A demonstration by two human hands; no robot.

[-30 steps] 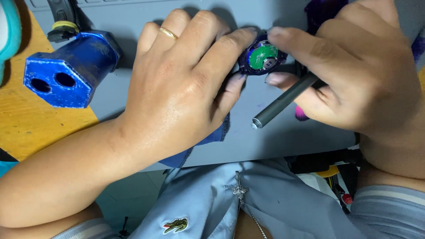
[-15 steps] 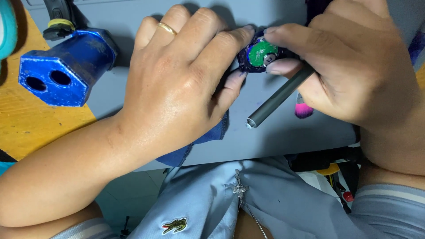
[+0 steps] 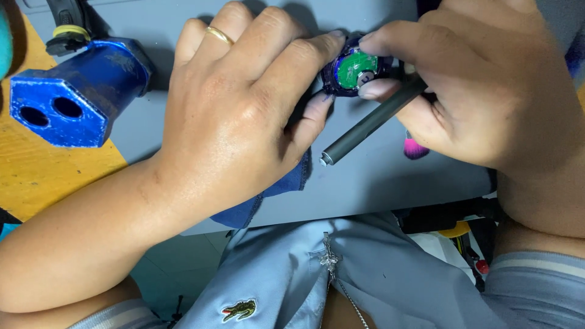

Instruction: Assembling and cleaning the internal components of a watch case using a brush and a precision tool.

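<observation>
Watch case [image 3: 355, 72] between hands (fingertips).

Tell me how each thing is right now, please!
left hand: gripping the small round part, ring on one finger
right hand: pinching the part, holding the grey tool
small round part: open, green inside showing
grey tool: slanted
blue block: lying on its side

A small round purple piece [image 3: 352, 72] with a green inner face, and a tilted grey metal rod [image 3: 372, 122] just below it
</observation>
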